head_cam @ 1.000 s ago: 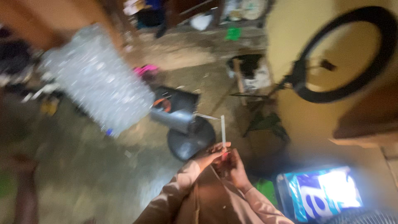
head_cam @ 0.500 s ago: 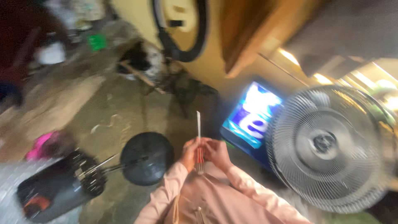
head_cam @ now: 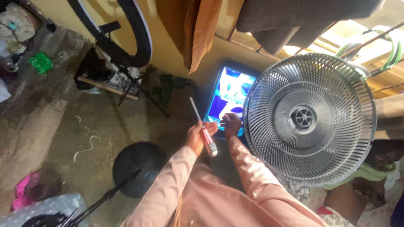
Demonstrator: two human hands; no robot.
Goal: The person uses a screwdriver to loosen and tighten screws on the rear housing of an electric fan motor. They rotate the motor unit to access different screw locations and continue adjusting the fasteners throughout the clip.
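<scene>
Left grip wraps a red-handled screwdriver, shaft pointing up. Right grip, fingers pinched together, now rests just beside the grey fan grille, which fills the right of the view after sitting only at its edge.

Red-handled screwdriver, shaft tilted up-left, beside grey fan grille.

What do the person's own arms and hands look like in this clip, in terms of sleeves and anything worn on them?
Both arms are covered by long, loose sleeves of plain pale pink fabric, the left sleeve and the right sleeve, each ending at the wrist. The left hand and right hand are bare: no gloves. No rings, watch or markings can be made out at this sharpness.
</scene>
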